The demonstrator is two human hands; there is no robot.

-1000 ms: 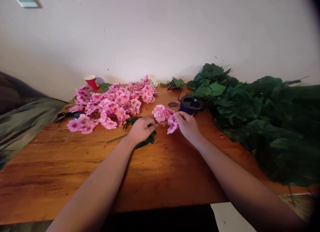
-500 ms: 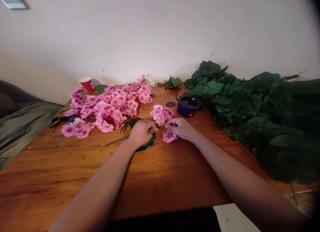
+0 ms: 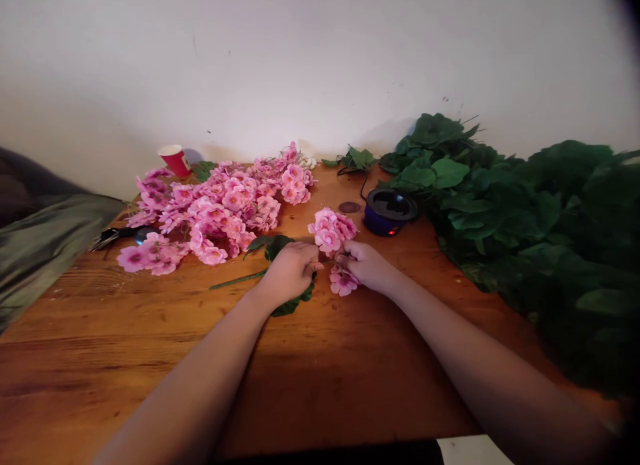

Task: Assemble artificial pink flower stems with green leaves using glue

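While both hands meet at mid-table, the scene reads as follows:

Left hand: the left hand [image 3: 290, 273] is curled closed over a flower stem [image 3: 239, 279], its green leaves [image 3: 287, 307] showing beneath the palm.
Right hand: the right hand [image 3: 367, 265] pinches a small pink blossom [image 3: 343, 282] between thumb and fingertips.
Flower cluster: 1 pink cluster [image 3: 330, 229] sits just beyond the 2 hands, touching both.
Stem axis: the stem runs roughly left to right across the wooden table [image 3: 150, 358], its bare end pointing left and its flowered end toward the right hand.
Nearer hand: the right hand lies on the blossom; the left is just beside it.
Surroundings: a pile of pink flowers [image 3: 215, 208] lies to the left, green foliage [image 3: 525, 218] to the right, a dark blue pot [image 3: 389, 212] just behind.
Writing: a red cup [image 3: 175, 159] bears a white mark, too small to read.
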